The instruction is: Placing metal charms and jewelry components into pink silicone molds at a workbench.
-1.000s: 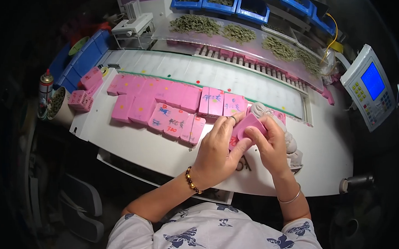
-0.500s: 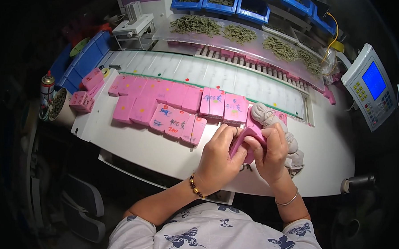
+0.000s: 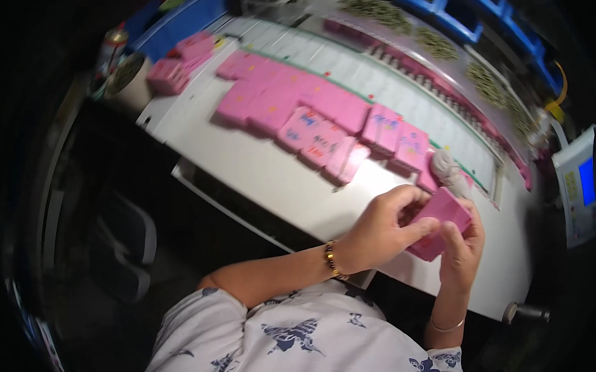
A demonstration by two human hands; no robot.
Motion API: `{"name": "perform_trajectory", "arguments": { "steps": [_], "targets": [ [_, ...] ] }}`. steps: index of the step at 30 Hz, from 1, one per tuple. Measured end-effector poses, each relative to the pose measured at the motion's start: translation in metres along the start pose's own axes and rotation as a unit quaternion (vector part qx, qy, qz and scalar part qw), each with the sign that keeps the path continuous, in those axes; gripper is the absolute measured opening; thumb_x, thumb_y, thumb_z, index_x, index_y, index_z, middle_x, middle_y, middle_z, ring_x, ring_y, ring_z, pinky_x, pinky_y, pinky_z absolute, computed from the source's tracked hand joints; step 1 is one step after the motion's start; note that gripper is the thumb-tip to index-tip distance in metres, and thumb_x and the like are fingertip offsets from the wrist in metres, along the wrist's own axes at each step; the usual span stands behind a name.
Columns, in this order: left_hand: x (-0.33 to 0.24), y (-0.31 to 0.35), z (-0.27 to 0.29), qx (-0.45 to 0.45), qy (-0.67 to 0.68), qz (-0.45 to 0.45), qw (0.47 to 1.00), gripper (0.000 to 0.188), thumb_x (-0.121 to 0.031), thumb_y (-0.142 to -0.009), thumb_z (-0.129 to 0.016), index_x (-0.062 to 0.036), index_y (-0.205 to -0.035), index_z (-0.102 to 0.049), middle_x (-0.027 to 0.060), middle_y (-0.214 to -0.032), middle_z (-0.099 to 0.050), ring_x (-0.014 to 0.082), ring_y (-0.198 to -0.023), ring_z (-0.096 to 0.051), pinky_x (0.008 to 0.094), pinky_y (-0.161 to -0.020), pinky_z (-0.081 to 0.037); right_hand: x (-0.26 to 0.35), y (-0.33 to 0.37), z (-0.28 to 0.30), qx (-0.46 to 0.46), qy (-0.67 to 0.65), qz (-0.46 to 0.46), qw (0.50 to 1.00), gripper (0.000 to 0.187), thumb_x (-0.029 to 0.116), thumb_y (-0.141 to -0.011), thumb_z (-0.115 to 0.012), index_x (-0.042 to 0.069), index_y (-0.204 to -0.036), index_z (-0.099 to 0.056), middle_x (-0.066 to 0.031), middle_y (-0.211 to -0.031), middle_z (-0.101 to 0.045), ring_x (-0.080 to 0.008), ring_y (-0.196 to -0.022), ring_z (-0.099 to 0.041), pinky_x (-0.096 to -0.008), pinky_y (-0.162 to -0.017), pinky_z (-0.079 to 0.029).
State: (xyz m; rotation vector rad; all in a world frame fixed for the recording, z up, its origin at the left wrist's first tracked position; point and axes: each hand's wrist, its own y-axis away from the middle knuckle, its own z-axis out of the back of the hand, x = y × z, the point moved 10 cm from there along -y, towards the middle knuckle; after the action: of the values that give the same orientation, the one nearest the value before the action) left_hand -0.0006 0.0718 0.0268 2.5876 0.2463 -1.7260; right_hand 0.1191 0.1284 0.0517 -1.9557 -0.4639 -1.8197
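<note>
A small pink box [image 3: 447, 209] is held up between my two hands over the right front of the white table [image 3: 291, 193]; its upper side looks open, with the inside showing. My left hand [image 3: 383, 225] grips it from the left, thumb pressed along the near wall. From the right, my right hand [image 3: 464, 248] holds it, thumb in front and fingers behind. Just beyond them lie a twisted pale cloth [image 3: 447, 169] and another pink box, partly covered by it. Left of my hands, several pink boxes [image 3: 267, 97] lie in rows, some with handwriting [image 3: 314, 139].
Behind the boxes runs a pale panelled strip [image 3: 292, 46] with a green edge. A clear shelf with dried green pieces [image 3: 373, 11] and blue bins [image 3: 450, 20] are at the back. A control panel [image 3: 577, 180] stands right, a cup [image 3: 130, 80] left.
The view has swung, so the table sits tilted and higher. My hands have turned the pink box, and its open inside now faces up towards me. Both hands still hold it.
</note>
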Motion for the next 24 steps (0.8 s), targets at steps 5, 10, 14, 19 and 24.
{"name": "perform_trajectory", "arguments": {
  "steps": [5,10,14,19,24],
  "targets": [
    [0.008,0.009,0.015,-0.061,-0.002,-0.036,0.997,0.024,-0.008,-0.09,-0.066,0.0043,-0.107,-0.054,0.0071,-0.092,-0.063,0.0072,-0.08,-0.06,0.0229,-0.069,-0.053,-0.027,0.016,-0.016,0.026,-0.065,-0.058,0.996,0.042,0.001,-0.092,-0.057,-0.005,-0.131,-0.045,-0.0107,-0.113,-0.061,-0.0148,-0.095,-0.062,-0.0286,-0.083,-0.051],
    [-0.014,0.026,0.026,-0.126,-0.11,-0.113,0.979,0.022,-0.01,-0.085,-0.07,0.0039,-0.095,-0.056,0.0085,-0.085,-0.056,0.014,-0.074,-0.059,0.0289,-0.066,-0.05,-0.022,0.023,-0.018,-0.017,0.013,-0.005,1.0,0.038,0.0,-0.093,-0.055,-0.005,-0.13,-0.047,-0.0114,-0.115,-0.06,-0.0151,-0.098,-0.061,-0.0271,-0.083,-0.049],
    [-0.03,0.041,0.031,-0.146,-0.144,-0.172,0.963,0.02,-0.009,-0.084,-0.069,0.0031,-0.091,-0.055,0.0117,-0.086,-0.056,0.0199,-0.074,-0.059,0.0331,-0.068,-0.049,-0.007,0.033,-0.027,-0.013,0.089,0.07,0.994,0.034,0.0,-0.094,-0.055,-0.005,-0.127,-0.049,-0.0117,-0.114,-0.06,-0.0157,-0.1,-0.061,-0.026,-0.085,-0.048],
    [-0.034,0.057,0.036,-0.141,-0.071,-0.16,0.974,0.019,-0.009,-0.085,-0.068,0.0032,-0.091,-0.055,0.0115,-0.087,-0.057,0.0214,-0.077,-0.06,0.0332,-0.071,-0.049,0.003,0.041,-0.031,-0.006,0.111,0.138,0.984,0.033,0.005,-0.096,-0.053,-0.005,-0.127,-0.049,-0.0135,-0.115,-0.061,-0.017,-0.103,-0.061,-0.0286,-0.088,-0.05],
    [-0.051,0.074,0.026,-0.136,-0.147,-0.255,0.946,0.053,-0.013,-0.08,-0.072,0.0004,-0.123,-0.043,0.0157,-0.112,-0.052,0.0292,-0.1,-0.059,0.0373,-0.088,-0.05,0.0,0.029,-0.025,-0.063,-0.029,0.056,0.996,0.034,0.01,-0.096,-0.054,-0.004,-0.126,-0.049,-0.0149,-0.115,-0.061,-0.0186,-0.102,-0.064,-0.0312,-0.087,-0.053]
  ]
}}
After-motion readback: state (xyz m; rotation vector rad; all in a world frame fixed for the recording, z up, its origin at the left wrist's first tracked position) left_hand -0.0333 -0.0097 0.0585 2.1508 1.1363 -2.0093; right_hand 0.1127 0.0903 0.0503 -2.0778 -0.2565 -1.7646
